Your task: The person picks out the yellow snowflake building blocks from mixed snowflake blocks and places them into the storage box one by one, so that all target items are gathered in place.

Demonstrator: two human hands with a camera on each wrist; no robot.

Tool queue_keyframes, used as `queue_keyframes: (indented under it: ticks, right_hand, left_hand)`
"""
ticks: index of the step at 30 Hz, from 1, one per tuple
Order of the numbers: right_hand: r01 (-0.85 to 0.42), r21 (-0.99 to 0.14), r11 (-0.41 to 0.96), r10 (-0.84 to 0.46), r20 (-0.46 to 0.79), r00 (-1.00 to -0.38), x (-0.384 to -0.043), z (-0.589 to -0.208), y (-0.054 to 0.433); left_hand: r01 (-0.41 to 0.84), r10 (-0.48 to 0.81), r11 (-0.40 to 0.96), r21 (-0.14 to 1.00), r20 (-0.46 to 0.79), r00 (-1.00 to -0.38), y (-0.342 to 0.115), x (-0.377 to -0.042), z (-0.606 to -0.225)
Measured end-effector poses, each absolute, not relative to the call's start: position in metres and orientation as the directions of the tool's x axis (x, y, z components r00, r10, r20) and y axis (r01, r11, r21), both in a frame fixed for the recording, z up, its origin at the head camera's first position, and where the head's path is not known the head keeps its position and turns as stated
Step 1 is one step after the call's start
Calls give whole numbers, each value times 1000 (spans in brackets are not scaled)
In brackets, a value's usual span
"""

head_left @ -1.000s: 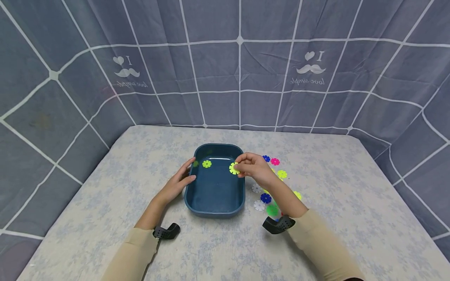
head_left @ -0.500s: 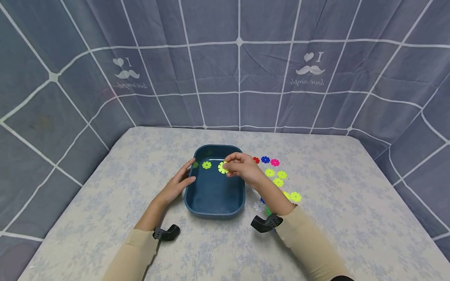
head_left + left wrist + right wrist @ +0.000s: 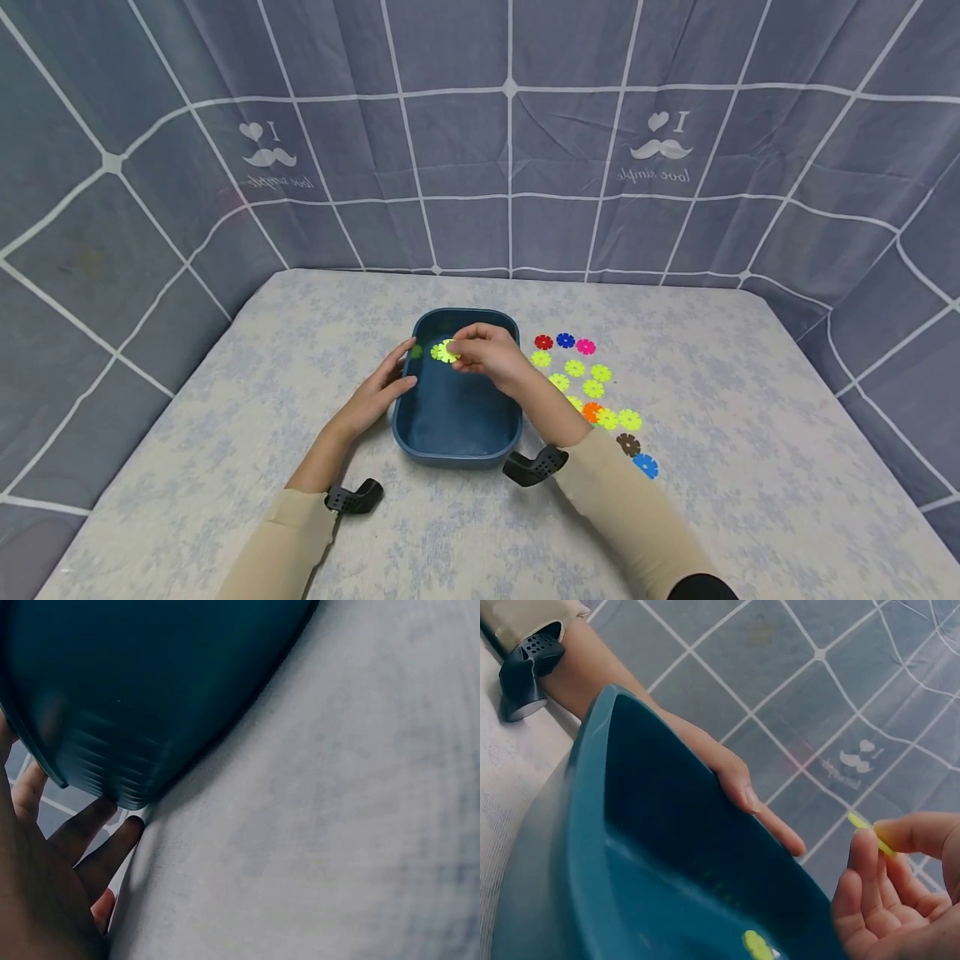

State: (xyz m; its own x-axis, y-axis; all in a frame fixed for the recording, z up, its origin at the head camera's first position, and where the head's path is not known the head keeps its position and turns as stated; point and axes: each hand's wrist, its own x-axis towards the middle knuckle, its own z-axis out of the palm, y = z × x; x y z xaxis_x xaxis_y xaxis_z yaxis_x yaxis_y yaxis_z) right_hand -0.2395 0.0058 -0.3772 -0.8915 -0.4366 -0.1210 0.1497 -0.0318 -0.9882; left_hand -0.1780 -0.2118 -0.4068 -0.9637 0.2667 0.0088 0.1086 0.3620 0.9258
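My right hand (image 3: 491, 358) is over the dark teal plastic basin (image 3: 457, 425), pinching a yellow-green snowflake disc (image 3: 450, 353) between thumb and fingers. In the right wrist view the held disc (image 3: 860, 823) shows nearly edge-on. Another yellow-green disc (image 3: 756, 945) lies on the basin floor, partly covered by the held one in the head view. My left hand (image 3: 378, 392) rests against the basin's left side, thumb at the rim. Its spread, fairly straight fingers (image 3: 112, 855) touch the outer wall in the left wrist view.
Right of the basin, several loose discs lie on the pale patterned table (image 3: 750, 433): yellow ones (image 3: 593, 389), a red one (image 3: 543, 342), a pink one (image 3: 586, 347), a brown one (image 3: 628, 444) and a blue one (image 3: 645, 466). A grey-blue gridded curtain (image 3: 465, 150) surrounds the table.
My right hand has moved left across the basin with the pinched disc, up to the disc inside. More loose discs show behind it, while the forearm now covers the nearer ones. My left hand stays put.
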Motion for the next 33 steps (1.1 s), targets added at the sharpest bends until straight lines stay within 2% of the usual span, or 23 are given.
queue_keyframes:
  ticks: [19, 29, 33]
  right_hand:
    - [284, -958, 47, -402, -278, -872, -261, -383, -18]
    - [372, -928, -14, -360, -342, -868, -270, -393, -25]
    - [376, -926, 22, -346, -360, -866, -271, -398, -25]
  left_hand:
    - [104, 273, 356, 929, 3, -962, -213, -179, -408]
    - [105, 270, 357, 928, 5, -963, -212, -179, -410]
    - [109, 270, 347, 932, 12, -963, -211, -180, -410]
